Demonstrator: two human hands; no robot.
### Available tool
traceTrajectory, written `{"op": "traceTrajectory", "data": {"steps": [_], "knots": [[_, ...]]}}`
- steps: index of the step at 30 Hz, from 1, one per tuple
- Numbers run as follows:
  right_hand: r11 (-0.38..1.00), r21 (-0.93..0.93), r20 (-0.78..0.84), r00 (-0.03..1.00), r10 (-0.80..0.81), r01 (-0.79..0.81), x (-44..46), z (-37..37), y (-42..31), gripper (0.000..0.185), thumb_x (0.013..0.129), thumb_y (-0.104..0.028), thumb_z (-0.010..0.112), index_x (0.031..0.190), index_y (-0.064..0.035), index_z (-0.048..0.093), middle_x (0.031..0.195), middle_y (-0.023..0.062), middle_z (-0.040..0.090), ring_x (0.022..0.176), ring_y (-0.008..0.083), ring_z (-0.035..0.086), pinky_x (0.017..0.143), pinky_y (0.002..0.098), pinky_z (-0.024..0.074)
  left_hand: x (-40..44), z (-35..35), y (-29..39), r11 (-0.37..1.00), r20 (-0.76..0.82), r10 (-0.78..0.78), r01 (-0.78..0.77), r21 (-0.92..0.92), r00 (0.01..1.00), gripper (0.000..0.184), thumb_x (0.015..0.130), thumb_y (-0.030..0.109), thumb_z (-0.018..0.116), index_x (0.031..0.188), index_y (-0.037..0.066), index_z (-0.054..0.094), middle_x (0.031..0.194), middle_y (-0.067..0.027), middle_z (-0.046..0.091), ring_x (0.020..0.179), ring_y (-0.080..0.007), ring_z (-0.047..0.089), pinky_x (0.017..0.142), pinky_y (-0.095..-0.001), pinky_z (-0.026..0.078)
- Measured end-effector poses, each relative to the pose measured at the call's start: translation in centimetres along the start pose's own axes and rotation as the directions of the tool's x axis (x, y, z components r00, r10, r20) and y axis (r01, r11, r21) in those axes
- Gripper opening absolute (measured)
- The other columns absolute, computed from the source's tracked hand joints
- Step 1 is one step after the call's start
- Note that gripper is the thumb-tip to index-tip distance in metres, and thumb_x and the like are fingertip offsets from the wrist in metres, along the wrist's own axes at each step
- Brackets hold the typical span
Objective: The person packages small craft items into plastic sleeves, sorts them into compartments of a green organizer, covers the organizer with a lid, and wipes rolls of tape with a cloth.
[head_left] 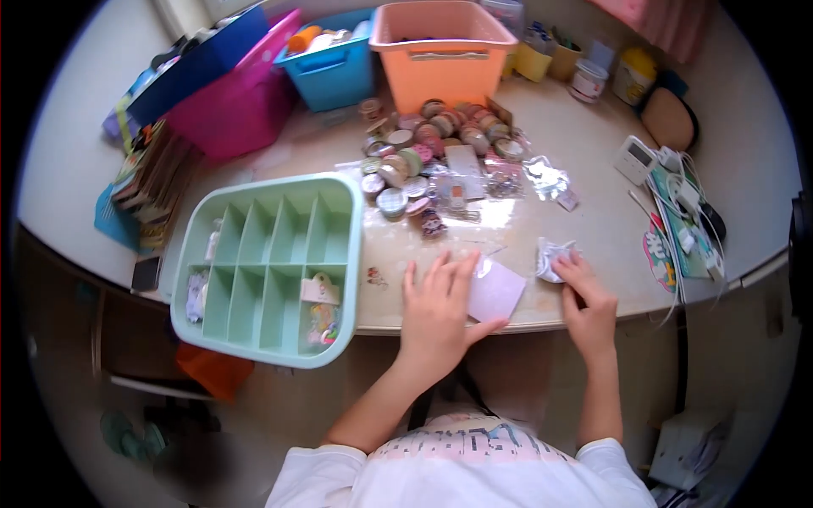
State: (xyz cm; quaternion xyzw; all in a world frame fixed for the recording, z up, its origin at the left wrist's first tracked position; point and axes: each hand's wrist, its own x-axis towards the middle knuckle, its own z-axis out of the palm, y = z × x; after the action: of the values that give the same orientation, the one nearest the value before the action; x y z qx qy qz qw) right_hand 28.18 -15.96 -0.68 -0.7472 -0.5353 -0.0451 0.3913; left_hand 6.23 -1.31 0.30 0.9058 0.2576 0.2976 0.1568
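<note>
My left hand (438,309) lies spread on the table's front part, its thumb and fingers at the left edge of a pale lilac square (498,290) in clear wrapping. To the right, my right hand (586,296) touches a crumpled white and lilac piece (552,256) with its fingertips; whether the fingers grip it cannot be made out. Left of my hands stands a mint green divided tray (351,254), with a white card (320,289) and colourful small items in its front right compartment. Small stickers (375,277) lie between tray and left hand.
Behind my hands are many tape rolls (394,169) and shiny packets (546,178). Farther back stand an orange bin (445,72), a blue basket (329,78) and a magenta bin (224,114). White cables (690,203) and a small white device (635,159) lie at the right.
</note>
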Motion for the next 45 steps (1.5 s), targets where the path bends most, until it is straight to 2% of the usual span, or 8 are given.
{"op": "traceTrajectory", "data": {"steps": [4,7,13,21,27,34,41,45], "knots": [[0.933,-0.226,0.109,0.959,-0.26,0.279,2.1,-1.5,-5.8,0.055,0.089,0.006,0.069,0.142,-0.0105,0.068,0.156,0.0154,0.058,0.139,0.0437,0.058,0.111,0.0483,0.0495,-0.3,0.2,1.9,0.942,-0.133,-0.049,0.002,-0.334,0.99,0.071,0.088,0.011,0.082,0.151,0.006,0.051,0.127,-0.0153,0.064,0.117,-0.0311,0.066,0.103,-0.0472,0.051],[0.947,0.225,0.031,0.97,-0.243,0.23,2.2,0.8,-6.9,0.061,0.082,0.007,0.078,0.14,-0.0075,0.067,0.148,0.0179,0.062,0.13,0.038,0.065,0.101,0.0441,0.0552,-0.5,-0.6,3.1,0.927,-0.342,-0.01,-0.119,-0.355,0.94,0.061,0.089,-0.004,0.078,0.146,0.008,0.057,0.112,-0.0105,0.068,0.086,-0.0237,0.073,0.069,-0.0331,0.061],[0.699,0.608,-0.108,0.911,-0.397,0.377,8.0,2.2,-14.6,0.027,0.082,0.01,0.081,0.105,-0.0039,0.082,0.093,0.0095,0.074,0.081,0.0213,0.072,0.07,0.0319,0.0582,-3.2,-9.1,2.3,0.997,-0.533,0.021,-0.059,-0.055,0.846,0.049,0.083,-0.001,0.085,0.129,0.01,0.072,0.104,-0.0071,0.077,0.085,-0.0225,0.076,0.072,-0.0321,0.062],[0.564,0.784,0.239,0.714,-0.659,0.258,15.0,11.2,-21.1,0.025,0.094,0.001,0.073,0.117,-0.0076,0.08,0.102,0.0095,0.076,0.09,0.0214,0.073,0.08,0.0337,0.0589,-6.0,-15.3,-1.9,0.891,-0.555,-0.397,0.452,-0.042,0.731,0.021,0.091,0.008,0.077,0.112,0.009,0.078,0.088,-0.0062,0.077,0.086,-0.0215,0.075,0.094,-0.0393,0.05],[0.786,0.367,0.416,0.669,-0.617,0.497,13.0,11.7,-20.8,0.031,0.089,-0.01,0.079,0.119,-0.0153,0.081,0.141,0.0107,0.065,0.133,0.0326,0.053,0.112,0.0476,0.0439,-6.6,-14.7,-3.5,0.869,-0.553,-0.339,0.479,0.126,0.761,0.014,0.087,0.014,0.082,0.101,0.011,0.078,0.097,-0.0031,0.073,0.099,-0.023,0.071,0.094,-0.041,0.047],[0.734,0.404,0.229,0.717,-0.659,0.546,12.5,11.2,-18.2,0.027,0.091,-0.01,0.079,0.118,-0.0153,0.081,0.128,0.0031,0.075,0.124,0.0293,0.062,0.109,0.0445,0.0455,-5.7,-16.2,-3.0,0.853,-0.371,-0.458,0.516,0.071,0.808,0.01,0.086,0.009,0.079,0.096,0.005,0.078,0.093,-0.0078,0.077,0.088,-0.0289,0.07,0.087,-0.0383,0.048],[0.975,0.107,0.064,0.977,-0.203,0.196,15.2,5.2,-6.7,0.025,0.089,-0.009,0.075,0.114,-0.0046,0.077,0.114,0.0156,0.078,0.11,0.035,0.07,0.1,0.0446,0.053,-4.2,-15.3,-2.7,0.823,-0.336,-0.519,0.566,0.054,0.786,0.017,0.088,0.009,0.078,0.104,0.006,0.075,0.098,-0.0107,0.077,0.094,-0.0281,0.073,0.093,-0.0395,0.051],[0.993,-0.031,0.242,0.965,-0.103,0.114,15.1,3.7,-2.1,0.046,0.086,-0.019,0.079,0.13,-0.0056,0.071,0.13,0.0172,0.072,0.12,0.0386,0.063,0.106,0.0472,0.0508,-2.4,-12.0,-0.8,0.94,-0.532,-0.003,0.184,0.287,0.847,0.026,0.087,0.011,0.081,0.111,0.007,0.074,0.103,-0.0087,0.074,0.107,-0.0297,0.071,0.097,-0.0429,0.049]]}}
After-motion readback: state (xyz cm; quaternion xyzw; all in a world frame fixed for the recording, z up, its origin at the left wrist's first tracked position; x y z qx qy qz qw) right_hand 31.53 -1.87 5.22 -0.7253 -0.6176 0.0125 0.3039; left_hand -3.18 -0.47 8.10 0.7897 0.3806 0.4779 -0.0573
